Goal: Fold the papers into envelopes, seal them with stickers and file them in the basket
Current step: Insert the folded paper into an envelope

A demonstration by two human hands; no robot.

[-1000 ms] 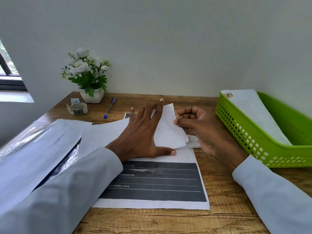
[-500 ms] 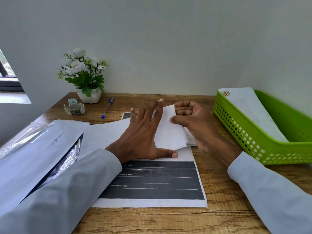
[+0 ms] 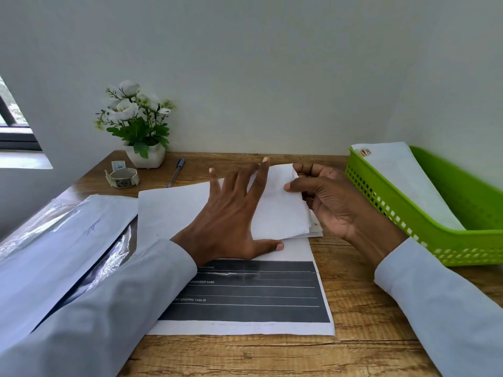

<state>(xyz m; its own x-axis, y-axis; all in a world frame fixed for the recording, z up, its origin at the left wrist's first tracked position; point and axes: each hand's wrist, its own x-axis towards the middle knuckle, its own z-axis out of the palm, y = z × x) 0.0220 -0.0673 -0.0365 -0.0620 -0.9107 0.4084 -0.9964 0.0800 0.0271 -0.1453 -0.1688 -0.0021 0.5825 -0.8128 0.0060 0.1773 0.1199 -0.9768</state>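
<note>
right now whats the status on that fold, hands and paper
Left hand flat, pressing the white paper down. Right hand pinching the folded flap's edge. Fold in progress, no sticker on yet. Green basket holds one sealed envelope; nothing in the way.

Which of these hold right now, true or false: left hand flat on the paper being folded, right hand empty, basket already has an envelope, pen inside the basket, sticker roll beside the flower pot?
1. The left hand lies flat with spread fingers on the white paper. True.
2. The right hand is empty. False: it pinches the paper's folded right flap.
3. The green basket already holds an envelope. True; it carries a small sticker at its far corner.
4. The pen lies inside the basket. False: it lies on the wooden desk, right of the flower pot.
5. The sticker roll sits on the desk near the flower pot. True.
</note>
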